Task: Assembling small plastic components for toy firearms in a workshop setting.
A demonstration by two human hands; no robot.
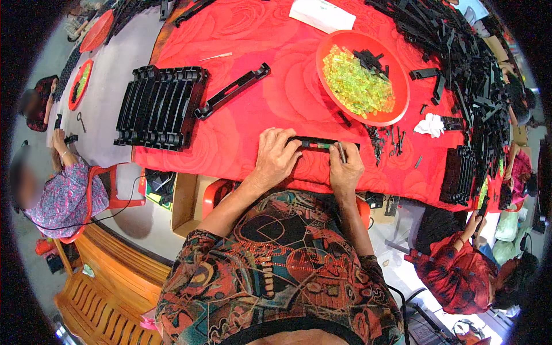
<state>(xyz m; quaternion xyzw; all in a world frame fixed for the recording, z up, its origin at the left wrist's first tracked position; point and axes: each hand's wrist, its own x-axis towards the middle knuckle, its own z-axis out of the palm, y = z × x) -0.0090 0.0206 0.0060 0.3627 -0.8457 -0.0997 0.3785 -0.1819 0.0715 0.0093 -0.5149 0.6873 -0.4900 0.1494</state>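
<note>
At the table's near edge my left hand (276, 158) is closed on the left end of a long black plastic bar (310, 141). A small green and red spot shows in the bar's middle slot. The fingers of my right hand (347, 172) pinch a thin, grey, pen-like tool (342, 152) by the bar's right part; its tip cannot be made out. Beyond my left hand a single slotted black bar (233, 91) lies aslant, next to a neat stack of similar bars (161, 107). A red bowl (401, 98) holds yellow-green clear pieces (356, 80) and small black parts (371, 60).
Small black parts (379, 141) and a crumpled white tissue (430, 125) lie right of the bowl. Black bars (477, 75) heap up along the right side; another stack (458, 175) stands nearer. A white box (322, 14) is at the back. Other people sit left and right.
</note>
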